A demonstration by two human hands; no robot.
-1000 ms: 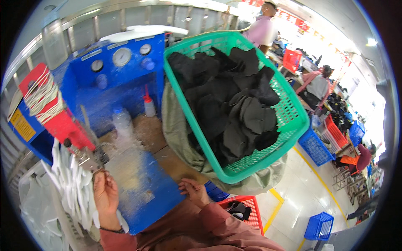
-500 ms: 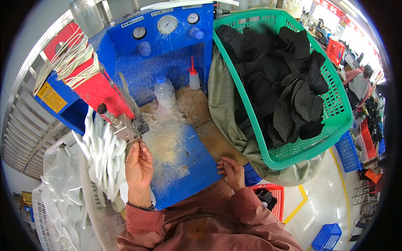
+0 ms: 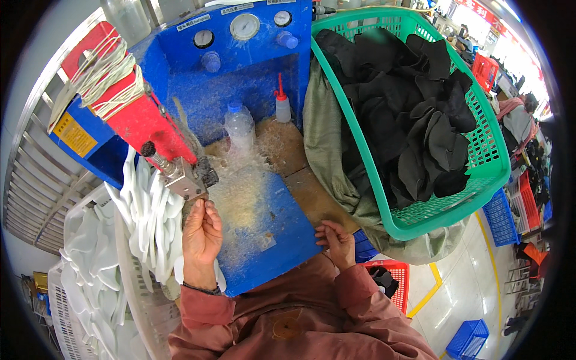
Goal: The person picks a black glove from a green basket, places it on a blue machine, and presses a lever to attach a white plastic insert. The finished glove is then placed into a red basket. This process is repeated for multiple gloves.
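My left hand (image 3: 202, 237) is raised palm-up under the metal head (image 3: 187, 183) of a red machine arm (image 3: 129, 99). Its thumb and fingertips come together right below the head; whatever lies between them, if anything, is too small to make out. Behind that wrist, part of a smooth white piece (image 3: 220, 277) shows. At the right edge of the blue board (image 3: 264, 258), my right hand (image 3: 339, 245) is loosely curled, thumb against the fingers, with nothing visible in it. Pale dust covers much of the board.
White shaped pieces (image 3: 150, 222) fill bins on the left. A green basket (image 3: 393, 225) of black fabric pieces (image 3: 414, 120) stands at right. Behind the board are a plastic bottle (image 3: 240, 129), a red-tipped squeeze bottle (image 3: 282, 108) and a blue gauge panel (image 3: 258, 51).
The whole view has shifted slightly. Both hands keep nearly the same pose and place, the left under the metal head, the right by the board's edge.
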